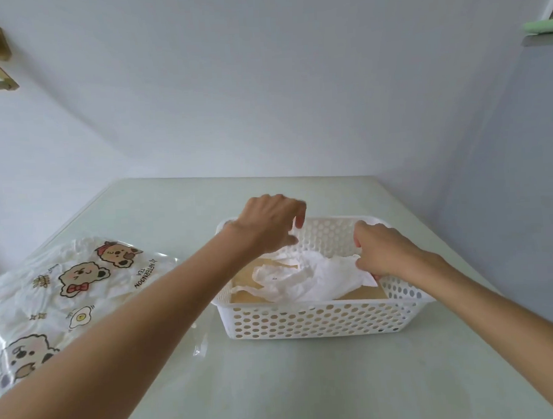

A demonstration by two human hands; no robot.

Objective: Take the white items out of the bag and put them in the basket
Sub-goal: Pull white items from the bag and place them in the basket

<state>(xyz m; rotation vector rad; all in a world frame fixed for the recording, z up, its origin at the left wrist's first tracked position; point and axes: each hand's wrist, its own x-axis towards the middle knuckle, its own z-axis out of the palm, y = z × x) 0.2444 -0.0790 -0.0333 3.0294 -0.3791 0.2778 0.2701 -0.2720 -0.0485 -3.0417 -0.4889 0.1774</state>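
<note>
Head view, nearest ground first: both forearms reach forward over the pale counter (pixel 308 382) toward the white perforated basket (pixel 315 321), which stands squarely on it.

Inside the basket, a crumpled white item (pixel 316 280) lies on a tan liner (pixel 243 279), spread from the middle toward the right wall.

The right hand (pixel 384 252) is down in the basket, and its grip pinches the right edge of the white item, fingers curled on the fabric-like sheet.

The left hand (pixel 269 225) hovers above the basket's far-left corner. Its grip is loose, fingers hanging and holding nothing; it is blurred, so finer detail cannot be read.

To the left, well apart from the basket, the clear printed bag (pixel 66 288) lies flat on the counter. White material shows through it, so further items appear to remain inside.

Assessment: one item is being settled; the task is judged partly done.

Risks: the item is light and crumpled, and a corner lies near the right rim. If the right hand lifts without letting go cleanly, the sheet may drag up over the wall and out. The slippery bag may slide on the smooth counter when next reached into one-handed.
</note>
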